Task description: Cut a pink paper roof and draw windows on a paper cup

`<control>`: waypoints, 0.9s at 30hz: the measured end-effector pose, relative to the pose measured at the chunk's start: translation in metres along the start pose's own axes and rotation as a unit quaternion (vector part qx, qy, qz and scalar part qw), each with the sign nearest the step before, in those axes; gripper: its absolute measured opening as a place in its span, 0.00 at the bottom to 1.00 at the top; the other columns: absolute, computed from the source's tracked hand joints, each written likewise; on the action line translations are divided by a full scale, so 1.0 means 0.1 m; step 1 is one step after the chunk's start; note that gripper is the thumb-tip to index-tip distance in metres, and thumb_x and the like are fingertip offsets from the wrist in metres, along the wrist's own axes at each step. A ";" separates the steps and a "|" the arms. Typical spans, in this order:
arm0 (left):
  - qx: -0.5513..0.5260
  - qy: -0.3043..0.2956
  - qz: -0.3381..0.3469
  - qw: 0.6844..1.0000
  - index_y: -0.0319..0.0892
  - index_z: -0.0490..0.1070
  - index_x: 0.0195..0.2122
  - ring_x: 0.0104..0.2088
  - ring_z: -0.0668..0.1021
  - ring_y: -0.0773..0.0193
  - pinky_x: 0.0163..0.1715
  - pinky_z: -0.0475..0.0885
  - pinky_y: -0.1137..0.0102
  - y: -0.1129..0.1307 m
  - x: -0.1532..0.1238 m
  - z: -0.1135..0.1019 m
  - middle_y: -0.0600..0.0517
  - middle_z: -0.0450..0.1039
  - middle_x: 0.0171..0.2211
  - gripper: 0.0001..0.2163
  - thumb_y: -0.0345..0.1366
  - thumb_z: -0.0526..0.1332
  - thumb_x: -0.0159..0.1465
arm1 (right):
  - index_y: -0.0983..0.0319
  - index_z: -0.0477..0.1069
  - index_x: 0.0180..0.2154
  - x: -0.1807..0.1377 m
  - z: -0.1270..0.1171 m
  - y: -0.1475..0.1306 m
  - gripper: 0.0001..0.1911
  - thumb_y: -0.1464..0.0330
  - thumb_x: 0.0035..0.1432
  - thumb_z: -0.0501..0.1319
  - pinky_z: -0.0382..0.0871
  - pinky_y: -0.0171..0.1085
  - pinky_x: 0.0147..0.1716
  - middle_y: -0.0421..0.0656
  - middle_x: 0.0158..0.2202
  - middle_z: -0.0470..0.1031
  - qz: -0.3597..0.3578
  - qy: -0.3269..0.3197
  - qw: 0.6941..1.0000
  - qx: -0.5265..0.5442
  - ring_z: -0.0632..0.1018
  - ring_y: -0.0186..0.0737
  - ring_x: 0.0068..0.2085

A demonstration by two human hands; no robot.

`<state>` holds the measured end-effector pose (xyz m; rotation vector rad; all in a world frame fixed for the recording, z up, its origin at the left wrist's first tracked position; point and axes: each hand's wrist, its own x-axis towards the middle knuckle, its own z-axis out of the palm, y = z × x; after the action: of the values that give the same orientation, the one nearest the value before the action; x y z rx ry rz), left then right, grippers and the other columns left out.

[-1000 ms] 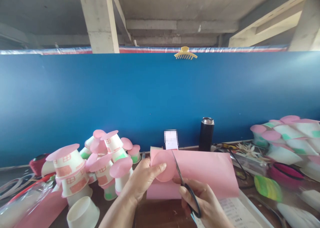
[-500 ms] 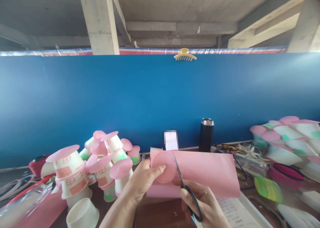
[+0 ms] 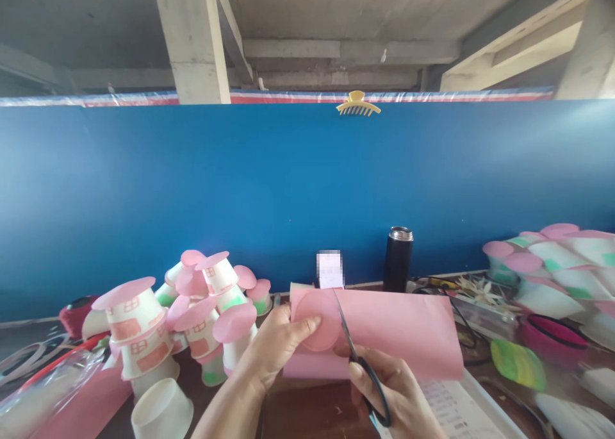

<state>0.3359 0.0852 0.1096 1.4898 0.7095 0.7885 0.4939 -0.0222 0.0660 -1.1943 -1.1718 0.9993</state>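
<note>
Head view: left hand (image 3: 273, 349) pinches pink paper (image 3: 394, 327).

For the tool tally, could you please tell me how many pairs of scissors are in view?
1: the scissors in the right hand, blades at the pink paper. Others may be hidden among the clutter.

Paper cups (image 3: 144, 343): piled left of the hands | black flask (image 3: 398, 258): beyond them | yellow hair claw (image 3: 358, 104): atop the blue partition (image 3: 192, 189), far above

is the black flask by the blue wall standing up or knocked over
Upright. The black flask stands on its base against the blue wall, silver cap on top, behind the pink paper being cut.
</note>
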 end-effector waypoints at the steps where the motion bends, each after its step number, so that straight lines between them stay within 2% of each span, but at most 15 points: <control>1: -0.001 0.000 0.001 1.000 0.36 0.74 0.47 0.44 0.78 0.47 0.42 0.71 0.62 0.00 0.00 0.00 0.43 0.80 0.40 0.21 0.44 0.65 0.57 | 0.66 0.75 0.40 0.00 0.00 0.00 0.28 0.48 0.52 0.62 0.56 0.31 0.19 0.36 0.17 0.65 0.000 0.000 1.000 0.000 0.67 0.31 0.19; 14: 0.010 -0.008 0.013 1.000 0.38 0.74 0.48 0.47 0.77 0.46 0.46 0.70 0.60 -0.02 0.00 -0.03 0.44 0.79 0.43 0.20 0.45 0.64 0.58 | 0.66 0.75 0.39 -0.01 0.01 -0.02 0.27 0.48 0.53 0.61 0.56 0.31 0.20 0.37 0.17 0.65 -0.002 0.003 1.000 0.001 0.67 0.31 0.19; 27: 0.005 -0.003 -0.002 1.000 0.36 0.74 0.47 0.45 0.78 0.46 0.43 0.71 0.60 -0.04 0.01 -0.04 0.43 0.80 0.41 0.21 0.45 0.65 0.57 | 0.68 0.73 0.39 -0.01 0.03 -0.01 0.29 0.48 0.50 0.63 0.55 0.30 0.18 0.36 0.17 0.64 0.023 0.026 0.999 0.020 0.64 0.29 0.18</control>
<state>0.3329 0.0885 0.1060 1.4990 0.7121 0.7784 0.4911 -0.0235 0.0672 -1.2134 -1.0832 1.0167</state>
